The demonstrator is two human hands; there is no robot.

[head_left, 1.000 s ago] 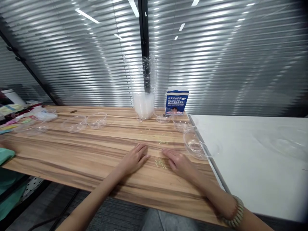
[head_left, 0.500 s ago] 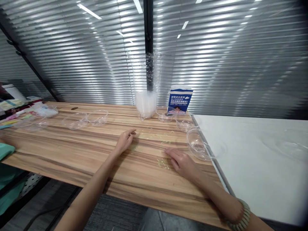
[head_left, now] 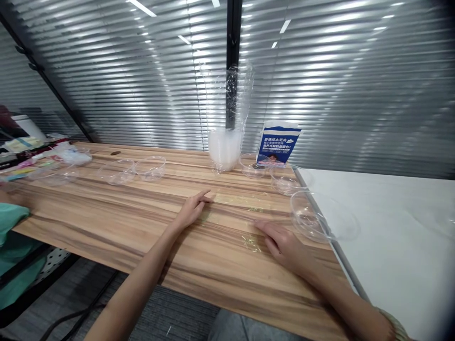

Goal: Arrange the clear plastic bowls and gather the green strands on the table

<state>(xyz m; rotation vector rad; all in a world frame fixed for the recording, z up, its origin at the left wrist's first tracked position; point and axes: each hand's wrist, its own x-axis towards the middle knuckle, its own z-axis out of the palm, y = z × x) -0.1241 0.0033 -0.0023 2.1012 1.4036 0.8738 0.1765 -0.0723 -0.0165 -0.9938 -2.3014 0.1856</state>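
Small yellow-green bits (head_left: pixel 250 243) lie scattered on the wood-grain table between my hands, too small to name. My left hand (head_left: pixel 194 208) rests at the table's middle, its fingers stretched out toward some of these bits. To the right, my right hand (head_left: pixel 280 240) lies low over the wood with the index finger extended, close to another small patch (head_left: pixel 255 209) of bits. Neither hand shows anything held. A clear round plastic bowl (head_left: pixel 307 218) stands beyond my right hand, near the seam with the white table.
A stack of clear bowls (head_left: pixel 224 149) in a plastic bag stands at the back, beside a blue printed paper bag (head_left: pixel 277 144). Other clear bowls (head_left: pixel 150 168) sit left and right. Far left are cluttered items and a person's green sleeve (head_left: pixel 12 219). A white table (head_left: pixel 387 237) adjoins.
The camera view has turned slightly left, so the scene sits further right. Both hands keep nearly the same place over the table. More of the green-sleeved person shows at the left.
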